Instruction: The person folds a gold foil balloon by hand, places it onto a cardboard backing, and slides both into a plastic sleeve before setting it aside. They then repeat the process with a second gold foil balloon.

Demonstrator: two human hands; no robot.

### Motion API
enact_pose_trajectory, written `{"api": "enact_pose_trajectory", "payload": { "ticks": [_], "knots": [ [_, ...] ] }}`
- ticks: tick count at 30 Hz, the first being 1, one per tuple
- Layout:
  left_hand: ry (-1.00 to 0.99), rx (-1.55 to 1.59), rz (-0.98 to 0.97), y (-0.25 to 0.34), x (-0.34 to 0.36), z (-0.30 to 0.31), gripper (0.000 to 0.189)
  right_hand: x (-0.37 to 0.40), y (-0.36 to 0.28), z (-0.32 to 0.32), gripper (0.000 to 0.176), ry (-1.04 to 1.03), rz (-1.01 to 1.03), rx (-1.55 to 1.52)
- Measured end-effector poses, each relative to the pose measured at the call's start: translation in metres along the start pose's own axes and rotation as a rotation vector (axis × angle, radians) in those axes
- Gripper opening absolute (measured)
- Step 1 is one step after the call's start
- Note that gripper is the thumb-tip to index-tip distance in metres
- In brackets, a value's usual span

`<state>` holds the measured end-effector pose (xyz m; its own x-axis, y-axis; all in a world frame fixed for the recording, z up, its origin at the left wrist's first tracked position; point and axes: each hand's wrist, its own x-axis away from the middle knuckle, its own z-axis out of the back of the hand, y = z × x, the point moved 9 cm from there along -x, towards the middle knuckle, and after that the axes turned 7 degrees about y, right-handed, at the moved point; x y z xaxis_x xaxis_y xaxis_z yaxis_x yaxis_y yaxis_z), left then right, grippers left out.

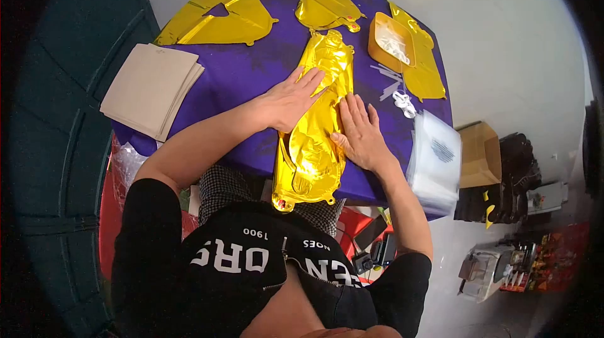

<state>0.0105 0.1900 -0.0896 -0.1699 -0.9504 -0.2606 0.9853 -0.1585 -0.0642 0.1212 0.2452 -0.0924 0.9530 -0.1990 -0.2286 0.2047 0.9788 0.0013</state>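
A crinkled gold foil piece (318, 130) lies lengthwise across the purple-covered table (229, 77), its lower end at the table's near edge. My left hand (292, 100) rests flat on its left side, fingers spread. Against its right edge lies my right hand (363, 133), palm down, fingers stretched and thumb apart, touching the foil. Neither hand grips anything. Flat gold foil pieces lie farther back: one at the back left (226, 20), another at the back middle (321, 1).
Brown cardboard sheets (148, 86) are stacked at the left. On the right are a yellow tub (379, 39) of white items, another gold foil piece (425, 80), pale strips, a white cord coil (403, 104) and clear plastic bags (434, 162). Beyond the table stands a cardboard box (479, 155).
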Motion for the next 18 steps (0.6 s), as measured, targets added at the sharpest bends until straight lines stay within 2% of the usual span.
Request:
{"api": "enact_pose_trajectory", "payload": {
  "ticks": [5,9,12,13,15,18],
  "knots": [
    [0.01,-0.015,-0.008,0.001,0.0,-0.001,0.083,-0.002,-0.005,0.003,0.07,-0.053,-0.006,0.034],
    [-0.05,0.086,0.029,0.004,-0.002,0.013,0.088,-0.002,-0.006,0.005,0.07,0.024,0.031,0.03],
    [0.105,0.452,0.071,-0.012,-0.005,0.014,0.089,-0.002,-0.006,0.007,0.072,-0.003,0.027,0.04],
    [0.106,0.669,0.1,-0.021,-0.003,0.017,0.085,-0.002,-0.008,0.006,0.073,-0.016,0.029,0.042],
    [0.318,0.738,0.131,-0.042,0.005,0.032,0.064,-0.001,-0.007,0.006,0.075,0.03,0.03,0.023],
    [0.321,0.729,0.287,-0.07,0.023,0.035,0.032,-0.002,-0.006,0.006,0.079,0.036,0.025,0.016]
  ]
}}
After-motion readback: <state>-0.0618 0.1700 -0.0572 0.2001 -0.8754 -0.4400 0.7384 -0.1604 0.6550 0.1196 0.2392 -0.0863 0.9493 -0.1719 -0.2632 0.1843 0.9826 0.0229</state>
